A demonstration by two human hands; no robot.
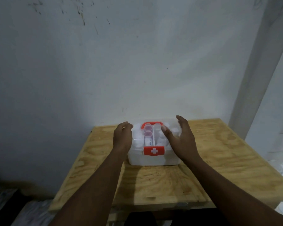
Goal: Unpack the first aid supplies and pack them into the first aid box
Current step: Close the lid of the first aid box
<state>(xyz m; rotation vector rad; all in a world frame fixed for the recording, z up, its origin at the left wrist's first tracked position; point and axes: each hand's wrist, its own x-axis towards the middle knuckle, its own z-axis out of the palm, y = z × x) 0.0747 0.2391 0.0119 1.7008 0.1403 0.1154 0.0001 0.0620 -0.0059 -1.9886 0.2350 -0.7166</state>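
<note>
Box: first aid box [153, 158] closed, at the worktop [219, 160] rear, near the wall.
Left hand [122, 137]: spread, empty, at the box's left edge.
Right hand [180, 137]: spread, empty, over its right side.
Room: bare wood front and right.

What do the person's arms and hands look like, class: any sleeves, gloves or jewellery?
Both forearms are bare right down to the picture's lower edge, with no sleeve showing. The left hand and right hand are bare too: no gloves, rings or watch are visible.

A bare plywood table [211, 154] set against a pale wall carries a single translucent white first aid box [153, 159] with a red latch, standing toward its far edge.
</note>
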